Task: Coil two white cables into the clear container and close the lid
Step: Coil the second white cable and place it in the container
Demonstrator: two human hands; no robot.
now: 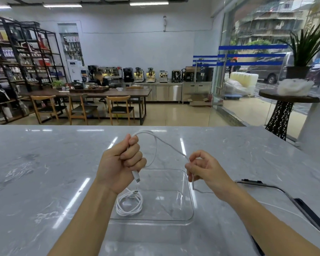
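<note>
Cable number two, a thin white charging cable [156, 145], is the one being worked: it rises out of the top of the left hand [121, 163], arches over, and runs down to the right hand [206, 168]. The left hand's fingers [132, 157] are curled into a fist around it, with its white plug end [136, 176] sticking out below the fist, just above the container's far edge. The right hand's fingers [189, 166] are pinched lightly on the strand, which then drops below them and trails off along the grey marbled surface [44, 172] toward the person's right.

Below and between the two hands sits the clear rectangular plastic container [189, 200], open. The first white cable, already wound into a neat round coil [129, 204], lies in its left part, under the left wrist. The clear lid with dark clips [277, 191] rests on the surface to the right of the right forearm, apart from the container.

By the look of it the task is about halfway: one cable stowed, the second only starting its first loop. The next move likely calls for the right hand to feed slack toward the left fist, laying even loops there while the long tail is drawn in. The loops should stay small enough to fit beside the first coil. Only then can the lid go on.
</note>
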